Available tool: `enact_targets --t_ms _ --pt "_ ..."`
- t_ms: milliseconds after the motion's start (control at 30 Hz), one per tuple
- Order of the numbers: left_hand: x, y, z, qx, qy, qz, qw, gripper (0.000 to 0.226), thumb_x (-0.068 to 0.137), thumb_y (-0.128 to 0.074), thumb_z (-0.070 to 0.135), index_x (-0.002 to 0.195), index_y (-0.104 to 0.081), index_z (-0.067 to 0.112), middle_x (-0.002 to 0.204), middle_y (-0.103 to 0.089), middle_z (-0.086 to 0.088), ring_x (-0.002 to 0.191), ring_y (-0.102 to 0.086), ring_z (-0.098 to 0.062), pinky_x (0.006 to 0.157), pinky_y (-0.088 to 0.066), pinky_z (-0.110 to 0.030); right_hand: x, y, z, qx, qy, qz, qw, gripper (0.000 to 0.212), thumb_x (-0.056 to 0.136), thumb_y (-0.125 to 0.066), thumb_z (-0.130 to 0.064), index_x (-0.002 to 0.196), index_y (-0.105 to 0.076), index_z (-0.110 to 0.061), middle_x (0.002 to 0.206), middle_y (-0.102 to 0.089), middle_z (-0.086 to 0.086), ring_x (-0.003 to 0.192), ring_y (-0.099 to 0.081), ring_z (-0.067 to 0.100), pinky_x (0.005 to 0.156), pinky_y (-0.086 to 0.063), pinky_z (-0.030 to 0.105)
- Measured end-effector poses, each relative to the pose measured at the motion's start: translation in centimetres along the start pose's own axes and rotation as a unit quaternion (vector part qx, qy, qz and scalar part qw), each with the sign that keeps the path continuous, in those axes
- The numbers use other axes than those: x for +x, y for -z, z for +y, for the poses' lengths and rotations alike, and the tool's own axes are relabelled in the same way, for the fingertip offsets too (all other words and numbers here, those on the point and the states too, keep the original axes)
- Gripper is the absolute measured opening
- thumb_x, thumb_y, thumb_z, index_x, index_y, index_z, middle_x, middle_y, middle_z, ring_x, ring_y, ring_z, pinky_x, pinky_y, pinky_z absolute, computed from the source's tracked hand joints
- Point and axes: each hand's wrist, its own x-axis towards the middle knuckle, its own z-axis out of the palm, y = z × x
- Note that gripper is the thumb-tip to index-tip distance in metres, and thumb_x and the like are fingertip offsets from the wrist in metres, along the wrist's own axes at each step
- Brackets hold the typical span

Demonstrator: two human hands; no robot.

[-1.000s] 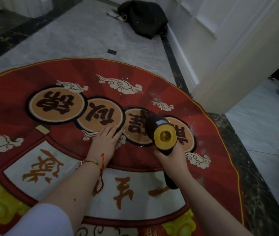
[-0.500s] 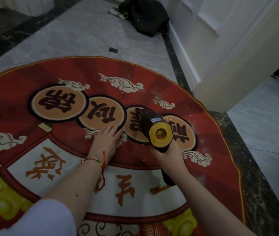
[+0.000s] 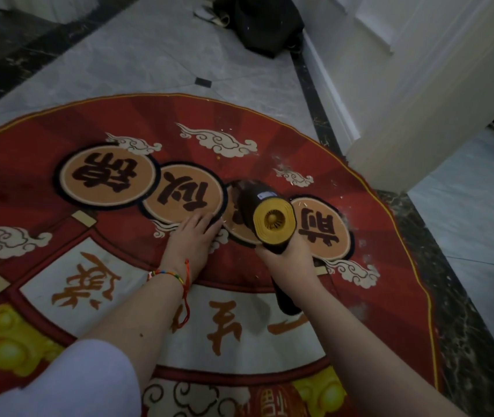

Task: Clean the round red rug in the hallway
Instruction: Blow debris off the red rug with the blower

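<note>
The round red rug (image 3: 315, 164) covers the near floor (image 3: 161, 55), a dark bag (image 3: 266, 22) far beyond it. On its tan circles, the right hand (image 3: 290, 260) has its grip wrapped around a black-and-yellow handheld vacuum (image 3: 265, 215). The left hand (image 3: 191, 239) lies flat, fingers spread, on the rug just left of it.

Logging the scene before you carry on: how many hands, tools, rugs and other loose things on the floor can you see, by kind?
Hands: 2, left hand flat on the rug, right hand gripping the tool
Handheld vacuums: 1
Round red rugs: 1
Dark bags by the wall: 1
Wrist bracelets: 1
Total: 6
</note>
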Motion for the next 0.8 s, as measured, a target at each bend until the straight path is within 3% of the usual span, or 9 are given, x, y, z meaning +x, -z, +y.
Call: enact_targets --t_ms 167,300,400,500,567,700,800 --pt "-0.3 0.0 0.2 0.009 0.004 0.004 1.000 0.057 0.099 -0.032 0.011 0.152 -0.014 0.023 0.158 -0.014 -0.001 0.145 -0.009 -0.023 0.116 -0.013 -0.036 -2.6 0.6 0.8 0.011 0.005 -0.006 1.000 0.029 0.078 -0.070 -0.012 0.101 -0.055 -0.023 0.081 -0.057 -0.017 0.072 -0.053 -0.003 0.056 -0.039 0.004" --pt "0.0 0.3 0.3 0.030 -0.001 -0.017 0.999 0.056 0.100 -0.031 0.015 0.152 -0.011 0.021 0.158 -0.012 -0.003 0.146 -0.007 -0.024 0.117 -0.010 -0.036 0.5 -0.5 -0.5 0.012 0.008 -0.001 1.000 0.027 0.078 -0.068 -0.013 0.099 -0.053 -0.020 0.080 -0.054 -0.012 0.072 -0.049 0.001 0.063 -0.038 0.015" --pt "0.2 0.3 0.2 0.036 0.000 -0.039 0.999 0.057 0.100 -0.032 0.016 0.152 -0.009 0.021 0.159 -0.009 -0.003 0.146 -0.004 -0.025 0.118 -0.009 -0.037 1.8 -1.0 -1.5 0.018 0.000 -0.007 1.000 0.039 0.082 -0.069 -0.017 0.117 -0.053 -0.020 0.095 -0.054 -0.012 0.086 -0.049 0.002 0.074 -0.039 0.020" --pt "0.0 0.4 0.2 0.046 0.000 -0.034 0.998 0.057 0.100 -0.032 0.017 0.152 -0.008 0.022 0.159 -0.010 -0.003 0.146 -0.007 -0.025 0.117 -0.012 -0.037 0.1 -0.6 -1.0 0.017 -0.001 -0.004 1.000 0.032 0.078 -0.069 -0.014 0.108 -0.058 -0.017 0.090 -0.060 -0.009 0.080 -0.054 0.003 0.067 -0.041 0.019" --pt "-0.2 0.5 0.3 0.047 0.000 -0.023 0.999 0.057 0.100 -0.031 0.015 0.152 -0.009 0.022 0.158 -0.011 -0.002 0.145 -0.011 -0.025 0.116 -0.014 -0.036 -2.3 0.1 0.0 0.019 -0.005 -0.006 1.000 0.028 0.078 -0.069 -0.012 0.102 -0.057 -0.019 0.084 -0.060 -0.012 0.075 -0.054 -0.001 0.060 -0.039 0.011" --pt "-0.4 0.9 0.7 0.053 0.006 -0.031 0.998 0.056 0.101 -0.029 0.015 0.152 -0.008 0.023 0.159 -0.008 -0.003 0.145 -0.011 -0.025 0.116 -0.013 -0.037 -6.8 1.4 1.1 0.005 -0.022 -0.025 0.999 0.032 0.079 -0.069 -0.009 0.106 -0.055 -0.022 0.085 -0.060 -0.016 0.074 -0.056 -0.007 0.057 -0.041 0.004" --pt "-0.4 1.0 1.3 0.052 0.021 -0.035 0.998 0.053 0.102 -0.028 0.017 0.152 -0.010 0.020 0.159 -0.010 -0.006 0.144 -0.014 -0.027 0.115 -0.015 -0.038 -5.8 1.4 0.7 0.002 -0.023 -0.013 1.000 0.032 0.080 -0.069 -0.011 0.105 -0.053 -0.023 0.082 -0.058 -0.014 0.072 -0.054 -0.002 0.051 -0.041 0.007"
